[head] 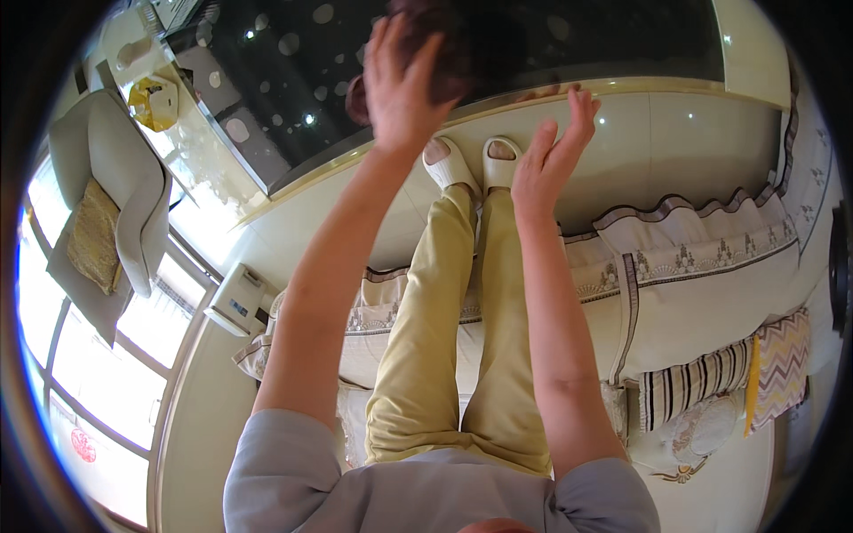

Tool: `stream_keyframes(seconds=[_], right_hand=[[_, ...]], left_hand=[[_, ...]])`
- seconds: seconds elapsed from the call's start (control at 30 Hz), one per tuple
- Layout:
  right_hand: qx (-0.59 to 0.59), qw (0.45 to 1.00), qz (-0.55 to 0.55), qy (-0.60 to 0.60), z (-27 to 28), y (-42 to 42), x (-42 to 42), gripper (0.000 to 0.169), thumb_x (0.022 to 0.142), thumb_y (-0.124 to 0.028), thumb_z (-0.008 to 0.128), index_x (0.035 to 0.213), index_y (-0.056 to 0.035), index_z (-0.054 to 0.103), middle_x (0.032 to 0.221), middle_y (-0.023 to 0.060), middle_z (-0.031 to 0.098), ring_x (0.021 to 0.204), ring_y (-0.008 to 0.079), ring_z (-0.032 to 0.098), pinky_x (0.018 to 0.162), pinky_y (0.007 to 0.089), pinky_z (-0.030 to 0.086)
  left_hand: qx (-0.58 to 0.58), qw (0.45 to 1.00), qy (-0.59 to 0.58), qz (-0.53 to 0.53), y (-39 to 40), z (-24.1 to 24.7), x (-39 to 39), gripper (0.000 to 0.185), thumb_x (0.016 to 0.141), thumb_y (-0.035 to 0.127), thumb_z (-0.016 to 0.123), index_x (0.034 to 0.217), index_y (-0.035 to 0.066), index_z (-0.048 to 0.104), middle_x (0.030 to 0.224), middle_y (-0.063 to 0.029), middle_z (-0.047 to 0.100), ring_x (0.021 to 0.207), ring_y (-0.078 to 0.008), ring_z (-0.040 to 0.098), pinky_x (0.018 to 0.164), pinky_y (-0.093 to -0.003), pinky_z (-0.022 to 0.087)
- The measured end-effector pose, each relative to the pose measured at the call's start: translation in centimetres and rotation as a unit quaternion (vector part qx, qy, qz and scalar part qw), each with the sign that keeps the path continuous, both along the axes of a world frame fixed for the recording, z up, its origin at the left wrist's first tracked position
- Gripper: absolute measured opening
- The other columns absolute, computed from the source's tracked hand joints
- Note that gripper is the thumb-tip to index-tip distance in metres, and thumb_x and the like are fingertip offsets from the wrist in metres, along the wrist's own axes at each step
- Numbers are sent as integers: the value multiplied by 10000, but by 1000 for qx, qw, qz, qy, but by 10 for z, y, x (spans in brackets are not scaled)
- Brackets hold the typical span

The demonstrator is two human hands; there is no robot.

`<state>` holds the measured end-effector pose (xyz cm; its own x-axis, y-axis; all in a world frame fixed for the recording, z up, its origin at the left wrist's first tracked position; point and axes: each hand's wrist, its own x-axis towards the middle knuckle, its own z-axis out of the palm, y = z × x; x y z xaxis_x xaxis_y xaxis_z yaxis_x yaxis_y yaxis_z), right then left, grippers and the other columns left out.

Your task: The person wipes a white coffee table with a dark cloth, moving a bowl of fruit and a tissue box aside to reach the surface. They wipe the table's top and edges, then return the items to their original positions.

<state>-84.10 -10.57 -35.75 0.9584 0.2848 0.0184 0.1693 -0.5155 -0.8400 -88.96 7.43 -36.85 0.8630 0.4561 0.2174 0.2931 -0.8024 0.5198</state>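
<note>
My left hand (406, 83) is raised over a glossy black tabletop (600, 50), its fingers spread and nothing in them. A dark reddish shape shows behind it, apparently its reflection in the surface; whether the hand touches the top is hard to tell. Pale round spots dot the black area. Just off the table's gold-coloured front edge (620, 86), my right hand (556, 150) is held up with its thumb apart from the fingers, also without any object. Below the hands, my feet wear white open-toe slippers (450, 166) on the tiled floor.
A sofa with a ruffled, lace-trimmed cover (693, 266) stands behind my legs, with a striped cushion (696, 376) and a zigzag cushion (783, 373). At left are a grey chair (143, 200), a white box-like object (236, 300) and a yellow and white container (153, 103).
</note>
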Motion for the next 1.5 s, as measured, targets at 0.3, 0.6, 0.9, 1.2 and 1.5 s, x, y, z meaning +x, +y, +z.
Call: stream_keyframes(seconds=[0.3, 0.6, 0.9, 1.2, 1.5], right_hand=[[39, 992, -92, 72, -29, -44, -60, 423, 1041, -154, 387, 1435, -2, 368, 1480, 256, 355, 1428, 451, 268, 1141, 537, 250], [43, 978, -143, 142, -63, -33, -112, 465, 1003, -133, 473, 1427, 21, 359, 1401, 214, 426, 1305, 344, 421, 1118, 462, 329], [75, 997, -22, 4, -50, 27, -131, 544, 916, -85, 589, 1403, 24, 373, 1315, 211, 469, 1192, 357, 473, 983, 410, 413], [127, 972, 143, 135, -12, 11, -187, 455, 922, -257, 616, 1325, -76, 508, 1204, 177, 584, 1107, 331, 560, 907, 424, 480], [220, 804, 192, 519, 25, 15, -239, 880, 833, -584, 706, 1496, -189, 283, 1481, 103, 380, 1289, 323, 479, 853, 517, 558]], left_hand=[[23, 983, -103, -152, -122, -30, 163, 429, 833, 190, 604, 1249, 87, 624, 1448, -217, 437, 1383, -387, 370, 1139, -502, 323], [76, 964, -89, -238, -62, -26, 20, 502, 814, 178, 601, 1314, 139, 598, 1435, -147, 482, 1328, -343, 451, 1106, -469, 363], [247, 963, -35, -101, 35, -39, -192, 552, 659, 143, 755, 1190, 289, 730, 1342, -68, 568, 1234, -289, 539, 1024, -421, 433], [155, 978, -11, 137, 64, -12, -342, 713, 669, 56, 800, 1324, 271, 618, 1208, -90, 596, 1133, -356, 561, 999, -446, 460], [-134, 990, -23, -26, -57, 22, -304, 651, 680, 98, 833, 1293, 146, 620, 1219, -128, 652, 1140, -302, 614, 994, -384, 491]])
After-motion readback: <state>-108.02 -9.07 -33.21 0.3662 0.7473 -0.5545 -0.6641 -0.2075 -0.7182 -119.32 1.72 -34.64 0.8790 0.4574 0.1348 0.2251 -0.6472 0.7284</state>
